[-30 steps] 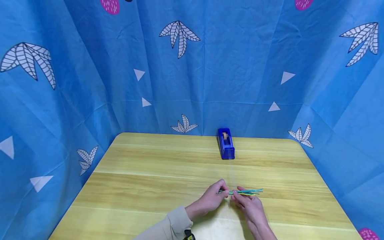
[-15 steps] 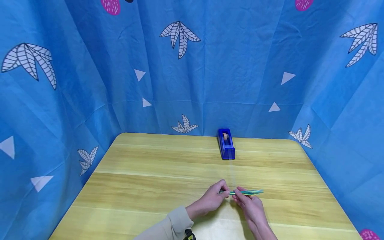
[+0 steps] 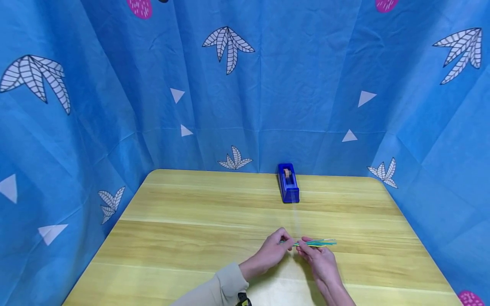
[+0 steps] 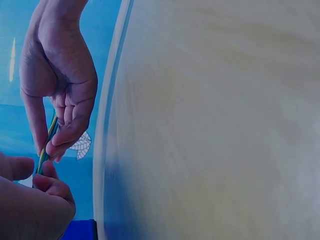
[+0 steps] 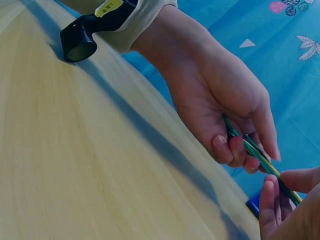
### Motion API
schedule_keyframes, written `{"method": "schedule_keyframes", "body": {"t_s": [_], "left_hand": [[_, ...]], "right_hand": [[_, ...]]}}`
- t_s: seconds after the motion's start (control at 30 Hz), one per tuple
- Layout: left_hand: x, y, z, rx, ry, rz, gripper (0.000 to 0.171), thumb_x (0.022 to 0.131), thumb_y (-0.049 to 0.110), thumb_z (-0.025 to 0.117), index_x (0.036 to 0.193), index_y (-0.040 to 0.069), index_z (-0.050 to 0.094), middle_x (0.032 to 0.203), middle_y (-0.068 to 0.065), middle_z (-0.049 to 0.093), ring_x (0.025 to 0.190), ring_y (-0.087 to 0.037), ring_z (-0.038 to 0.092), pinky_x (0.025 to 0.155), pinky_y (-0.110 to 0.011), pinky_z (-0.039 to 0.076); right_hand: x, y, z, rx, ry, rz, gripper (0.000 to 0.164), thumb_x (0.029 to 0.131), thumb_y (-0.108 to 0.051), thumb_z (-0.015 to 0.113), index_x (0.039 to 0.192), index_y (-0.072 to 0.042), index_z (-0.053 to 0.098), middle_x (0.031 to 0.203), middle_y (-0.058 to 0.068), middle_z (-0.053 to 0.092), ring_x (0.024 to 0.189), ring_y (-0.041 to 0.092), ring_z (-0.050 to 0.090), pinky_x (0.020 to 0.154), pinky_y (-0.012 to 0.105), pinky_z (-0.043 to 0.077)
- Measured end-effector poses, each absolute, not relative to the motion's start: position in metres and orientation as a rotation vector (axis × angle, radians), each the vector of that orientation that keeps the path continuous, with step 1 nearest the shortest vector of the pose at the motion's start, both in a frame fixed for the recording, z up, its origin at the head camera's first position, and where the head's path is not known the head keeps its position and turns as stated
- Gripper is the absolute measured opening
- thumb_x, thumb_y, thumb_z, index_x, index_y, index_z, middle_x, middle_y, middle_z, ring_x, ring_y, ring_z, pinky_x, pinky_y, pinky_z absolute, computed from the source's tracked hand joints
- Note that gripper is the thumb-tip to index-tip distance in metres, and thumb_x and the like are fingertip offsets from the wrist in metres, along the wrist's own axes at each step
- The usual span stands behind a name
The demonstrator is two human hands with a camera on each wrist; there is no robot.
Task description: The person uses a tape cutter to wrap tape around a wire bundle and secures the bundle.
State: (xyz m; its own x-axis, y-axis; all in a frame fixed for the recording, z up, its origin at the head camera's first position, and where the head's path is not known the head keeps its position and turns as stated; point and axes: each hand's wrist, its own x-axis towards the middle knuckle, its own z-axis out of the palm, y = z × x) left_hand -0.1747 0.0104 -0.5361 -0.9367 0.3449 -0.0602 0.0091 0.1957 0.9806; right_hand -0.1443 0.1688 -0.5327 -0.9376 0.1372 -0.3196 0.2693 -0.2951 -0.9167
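A bundle of thin, wire-like green, teal and yellow strands [image 3: 322, 243] is held level between both hands over the table. My left hand [image 3: 270, 251] pinches its left end between thumb and curled fingers. Close beside it, my right hand [image 3: 320, 262] grips the bundle's middle, and the loose ends fan out to the right. A clear tape strip [image 3: 296, 217] runs from the blue tape dispenser [image 3: 289, 182] down to the strands between the hands. In the right wrist view, short strand ends [image 5: 226, 121] show inside the left palm.
The dispenser stands near the back edge of the wooden table [image 3: 183, 221]. A blue patterned curtain [image 3: 306, 85] hangs behind and at both sides. A black device with a yellow label [image 5: 82, 40] is strapped at the left sleeve.
The hands stay nearly in place. The strands turn slightly in the fingers and their right ends spread a little differently. The tape strip still stretches from the dispenser.
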Motion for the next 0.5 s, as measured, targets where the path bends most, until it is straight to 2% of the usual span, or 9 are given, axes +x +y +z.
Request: {"method": "schedule_keyframes", "body": {"t_s": [0.23, 0.5], "left_hand": [[-0.1731, 0.0105, -0.533, 0.374, 2.227, 1.832, 0.014, 0.104, 0.018, 0.061, 0.097, 0.006, 0.058, 0.093, -0.008, 0.067, 0.085, -0.011, 0.056, 0.07, -0.022, 0.043], [-0.1747, 0.0083, -0.5362, 0.404, 2.253, 1.792, 0.011, 0.103, 0.013, 0.06, 0.095, 0.007, 0.058, 0.09, -0.003, 0.066, 0.085, -0.008, 0.056, 0.075, -0.022, 0.044]], "right_hand": [[-0.1461, 0.1687, -0.5339, 0.503, 1.814, -2.395, 0.042, 0.101, -0.006, 0.066, 0.134, 0.014, 0.051, 0.097, -0.004, 0.072, 0.087, 0.005, 0.07, 0.087, 0.02, 0.058], [-0.145, 0.1683, -0.5355, 0.472, 1.802, -2.396, 0.043, 0.1, -0.005, 0.066, 0.135, 0.014, 0.05, 0.101, -0.001, 0.072, 0.09, 0.006, 0.07, 0.089, 0.021, 0.058]]}}
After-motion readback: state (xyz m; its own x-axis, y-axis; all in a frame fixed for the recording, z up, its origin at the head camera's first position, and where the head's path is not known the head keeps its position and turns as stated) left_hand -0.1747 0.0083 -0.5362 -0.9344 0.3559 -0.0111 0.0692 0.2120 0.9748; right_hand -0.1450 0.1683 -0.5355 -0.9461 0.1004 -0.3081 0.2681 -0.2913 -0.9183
